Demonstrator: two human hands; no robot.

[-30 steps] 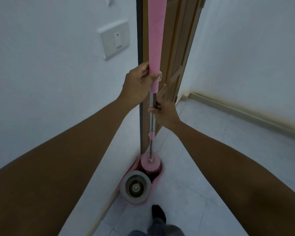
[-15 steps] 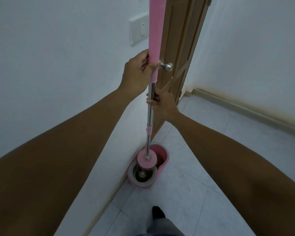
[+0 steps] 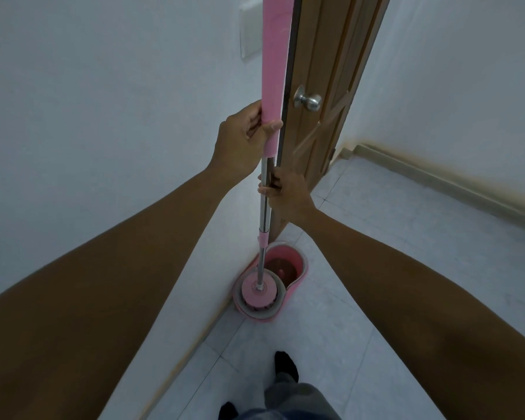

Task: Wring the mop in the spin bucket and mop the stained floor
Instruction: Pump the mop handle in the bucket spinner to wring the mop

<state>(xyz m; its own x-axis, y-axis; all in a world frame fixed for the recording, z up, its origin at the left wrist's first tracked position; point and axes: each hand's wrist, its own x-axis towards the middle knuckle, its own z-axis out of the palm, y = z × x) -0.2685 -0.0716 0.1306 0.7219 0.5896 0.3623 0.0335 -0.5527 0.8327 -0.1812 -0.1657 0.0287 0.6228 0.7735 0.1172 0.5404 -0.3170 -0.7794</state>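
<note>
The person stands close to a white wall, holding a long mop almost upright in front of them with both hands. The left hand is the upper one, its fingers and thumb wrapped round the lower end of the pink foam grip, which runs up out of sight at the top. The right hand sits just below it, curled round the bare steel shaft under the grip. Further down, the shaft passes through a short pink collar and ends in the round pink mop head. That head sits in the grey spinner basket at the near end of the pink spin bucket. The bucket stands on the pale tiled floor, against the foot of the wall and just beside the bottom edge of a brown wooden door. Its far compartment looks dark inside, with a small pink hub showing in the middle. The door carries a round metal knob near the height of the left hand. A white switch plate is fixed to the wall, left of the grip. A beige skirting board runs along the far wall on the right. A foot in a dark sock, with a grey trouser leg above it, is planted on the tiles a step short of the bucket.
</note>
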